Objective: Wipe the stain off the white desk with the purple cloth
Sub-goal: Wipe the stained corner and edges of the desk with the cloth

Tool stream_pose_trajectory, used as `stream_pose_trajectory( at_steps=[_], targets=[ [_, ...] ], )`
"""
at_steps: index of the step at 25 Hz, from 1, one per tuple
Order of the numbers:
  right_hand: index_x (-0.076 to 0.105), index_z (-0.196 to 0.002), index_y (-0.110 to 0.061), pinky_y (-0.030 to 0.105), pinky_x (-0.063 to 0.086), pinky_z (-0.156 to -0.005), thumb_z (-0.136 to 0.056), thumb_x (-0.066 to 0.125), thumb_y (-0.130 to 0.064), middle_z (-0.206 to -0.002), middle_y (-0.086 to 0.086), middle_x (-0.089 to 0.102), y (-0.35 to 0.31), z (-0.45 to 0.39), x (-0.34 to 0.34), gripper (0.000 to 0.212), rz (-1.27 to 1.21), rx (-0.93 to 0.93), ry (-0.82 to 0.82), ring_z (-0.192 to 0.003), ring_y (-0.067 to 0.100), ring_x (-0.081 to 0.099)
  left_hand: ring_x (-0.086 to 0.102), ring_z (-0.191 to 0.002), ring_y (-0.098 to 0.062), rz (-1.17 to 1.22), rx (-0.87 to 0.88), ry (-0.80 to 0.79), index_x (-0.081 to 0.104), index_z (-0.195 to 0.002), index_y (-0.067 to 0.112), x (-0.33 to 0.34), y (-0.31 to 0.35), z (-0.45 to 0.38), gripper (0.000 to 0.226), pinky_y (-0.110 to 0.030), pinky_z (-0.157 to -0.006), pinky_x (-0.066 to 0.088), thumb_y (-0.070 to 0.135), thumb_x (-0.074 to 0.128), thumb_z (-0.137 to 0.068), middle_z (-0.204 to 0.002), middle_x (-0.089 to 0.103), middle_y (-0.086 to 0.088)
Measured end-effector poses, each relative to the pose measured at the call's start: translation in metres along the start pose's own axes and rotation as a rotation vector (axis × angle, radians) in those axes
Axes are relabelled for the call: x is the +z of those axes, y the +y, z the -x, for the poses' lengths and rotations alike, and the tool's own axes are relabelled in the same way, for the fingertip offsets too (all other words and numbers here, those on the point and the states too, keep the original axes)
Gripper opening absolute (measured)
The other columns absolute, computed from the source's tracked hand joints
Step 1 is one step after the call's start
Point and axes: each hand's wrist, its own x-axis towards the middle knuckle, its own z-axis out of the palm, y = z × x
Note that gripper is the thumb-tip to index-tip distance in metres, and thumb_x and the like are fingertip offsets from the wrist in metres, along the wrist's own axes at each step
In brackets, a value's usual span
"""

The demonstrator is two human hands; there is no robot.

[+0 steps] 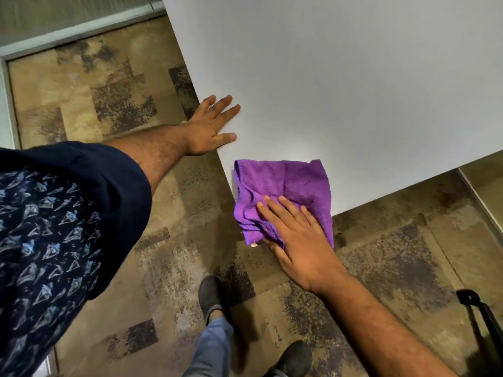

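The white desk [340, 77] fills the upper right of the head view, its near corner pointing toward me. A crumpled purple cloth [275, 186] lies on that corner and hangs slightly over the edge. My right hand [296, 240] rests flat on the cloth's lower part, fingers spread and pressing it down; the thumb sits under the cloth's hanging edge. My left hand [209, 126] lies flat on the desk's left edge, fingers apart, holding nothing. No stain shows on the bare desk surface; whatever is under the cloth is hidden.
Patterned brown carpet [109, 91] surrounds the desk. My two feet in dark shoes [211, 295] stand just below the corner. A black chair leg or base [479, 311] sits at the lower right. A grey wall base [68, 31] runs along the upper left.
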Motion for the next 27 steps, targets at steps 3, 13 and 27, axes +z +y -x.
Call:
stream_pose_trajectory(
  at_steps=[3, 13, 27],
  targets=[
    [0.009, -0.170, -0.027, 0.058, 0.039, -0.114, -0.092, 0.039, -0.074, -0.173, 0.000, 0.031, 0.001, -0.010, -0.005, 0.095, 0.181, 0.082, 0.089, -0.152, 0.023, 0.037, -0.024, -0.159, -0.020, -0.027, -0.065, -0.010, -0.006, -0.163, 0.042, -0.004, 0.007, 0.004, 0.076, -0.071, -0.120, 0.012, 0.065, 0.033, -0.103, -0.173, -0.020, 0.013],
    [0.004, -0.169, -0.035, 0.072, -0.004, -0.126, -0.096, 0.012, -0.082, -0.180, -0.002, -0.002, -0.032, -0.096, 0.009, 0.087, 0.180, 0.138, 0.100, -0.166, 0.029, -0.003, -0.026, -0.158, -0.018, -0.065, -0.116, -0.056, -0.010, -0.163, 0.043, -0.005, 0.014, 0.003, 0.071, -0.079, -0.116, 0.019, 0.048, 0.034, -0.107, -0.171, -0.025, 0.016],
    [0.013, -0.169, -0.036, 0.062, 0.011, -0.129, -0.099, 0.045, -0.056, -0.180, -0.005, 0.004, -0.036, -0.018, 0.045, 0.079, 0.255, -0.008, 0.102, -0.166, 0.025, 0.005, -0.032, -0.156, -0.021, 0.000, -0.092, -0.040, -0.010, -0.163, 0.041, 0.003, 0.012, 0.003, 0.073, -0.072, -0.123, 0.012, 0.059, 0.030, -0.105, -0.171, -0.025, 0.015]
  ],
)
